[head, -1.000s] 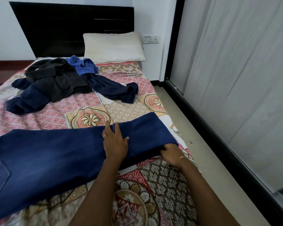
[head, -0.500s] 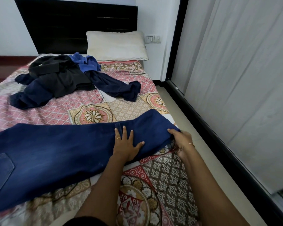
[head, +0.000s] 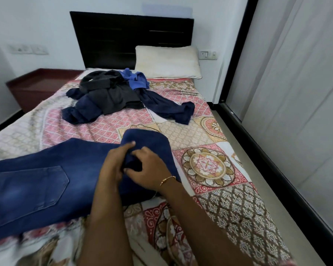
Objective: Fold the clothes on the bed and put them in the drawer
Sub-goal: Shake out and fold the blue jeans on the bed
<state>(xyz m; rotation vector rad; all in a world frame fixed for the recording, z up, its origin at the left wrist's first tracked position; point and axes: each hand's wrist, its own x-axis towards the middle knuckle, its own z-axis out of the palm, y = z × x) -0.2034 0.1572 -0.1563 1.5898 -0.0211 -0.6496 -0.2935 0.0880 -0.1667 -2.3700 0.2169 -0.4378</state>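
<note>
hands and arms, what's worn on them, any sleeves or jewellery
Both forearms are bare, with no sleeves in view. The right hand has a thin gold bracelet at the wrist. The left hand shows nothing worn at this moment; its fingers are partly hidden.

White walls (head: 37, 25); dark headboard (head: 131, 37) — grey floor (head: 273, 198).

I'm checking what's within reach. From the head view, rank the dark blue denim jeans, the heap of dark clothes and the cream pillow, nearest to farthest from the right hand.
1. Dark blue denim jeans: gripped by the right hand.
2. Heap of dark clothes: mid-bed.
3. Cream pillow: against the headboard.
</note>
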